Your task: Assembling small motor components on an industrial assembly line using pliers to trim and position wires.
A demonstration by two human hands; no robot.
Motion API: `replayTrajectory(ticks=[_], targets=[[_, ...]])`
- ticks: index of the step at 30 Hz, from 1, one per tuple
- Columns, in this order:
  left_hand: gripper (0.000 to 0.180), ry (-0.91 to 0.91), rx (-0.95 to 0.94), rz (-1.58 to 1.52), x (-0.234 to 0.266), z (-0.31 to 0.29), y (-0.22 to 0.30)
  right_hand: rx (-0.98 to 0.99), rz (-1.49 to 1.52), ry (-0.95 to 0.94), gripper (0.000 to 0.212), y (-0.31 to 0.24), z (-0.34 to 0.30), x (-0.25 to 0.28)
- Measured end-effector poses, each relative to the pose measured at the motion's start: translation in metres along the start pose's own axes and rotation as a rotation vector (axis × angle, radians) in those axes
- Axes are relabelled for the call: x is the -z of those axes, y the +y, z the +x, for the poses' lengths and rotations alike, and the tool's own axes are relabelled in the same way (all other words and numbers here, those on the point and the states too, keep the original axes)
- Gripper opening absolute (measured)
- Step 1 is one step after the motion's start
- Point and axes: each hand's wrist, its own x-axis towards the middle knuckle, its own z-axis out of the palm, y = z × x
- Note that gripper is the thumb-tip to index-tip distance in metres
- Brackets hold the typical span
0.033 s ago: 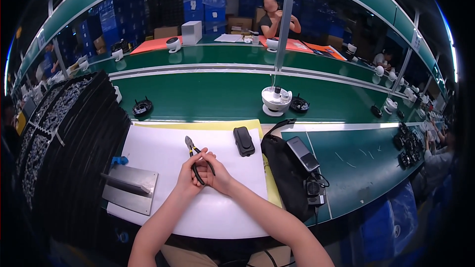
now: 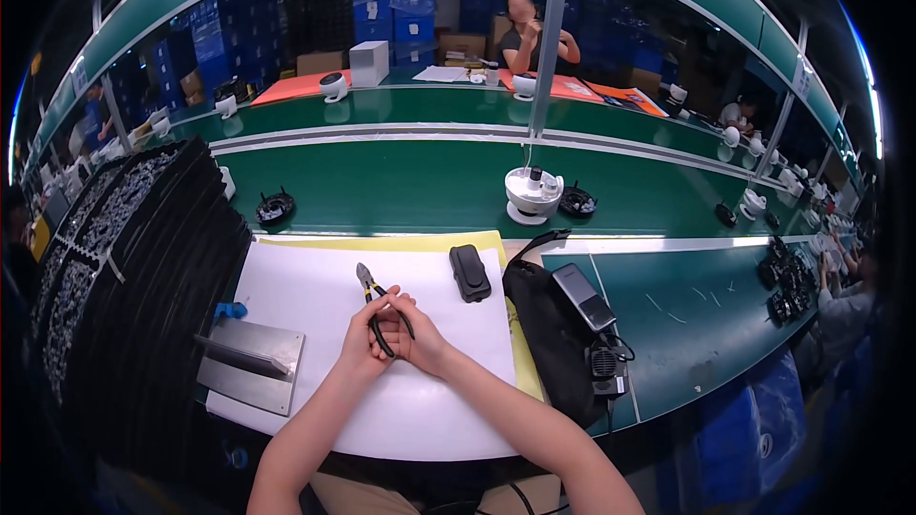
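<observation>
Both my hands are brought together over the white sheet (image 2: pixel 286 277), fingers touching and partly overlapping. Between them is a pair of diagonal cutters (image 2: pixel 370 294) with black and yellow handles, its metal jaws pointing away and slightly left. My left hand (image 2: pixel 357 341) is closed at the left handle. My right hand (image 2: pixel 427 339) closes around the other side, and its fingertips meet the left hand's near the pivot. How the fingers share the grip is partly hidden. A small black case (image 2: pixel 469 273) lies on the sheet, beyond my right hand.
A metal plate with an upright fin (image 2: pixel 250 367) sits left, beside tall stacked black trays (image 2: pixel 167 257) of small parts. At right are a black bag (image 2: pixel 544 343) and power bank (image 2: pixel 583 297). Ahead, a white round housing (image 2: pixel 532 195) stands on the green belt (image 2: pixel 401 181). A person (image 2: pixel 534 43) sits opposite.
My hands and the diagonal cutters stay in place. The person opposite has shifted a raised hand slightly.
</observation>
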Motion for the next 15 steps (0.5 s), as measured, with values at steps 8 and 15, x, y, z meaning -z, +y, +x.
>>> replayTrajectory(ticks=[8,15], targets=[[0.033,0.0,0.013,-0.005,0.006,0.002,0.0,0.0,0.005,-0.017,0.053,-0.002,-0.002,-0.001],[0.032,0.024,0.001,-0.002,0.003,-0.001,0.001,0.09,0.047,0.073,0.035,0.003,-0.005,-0.013]])
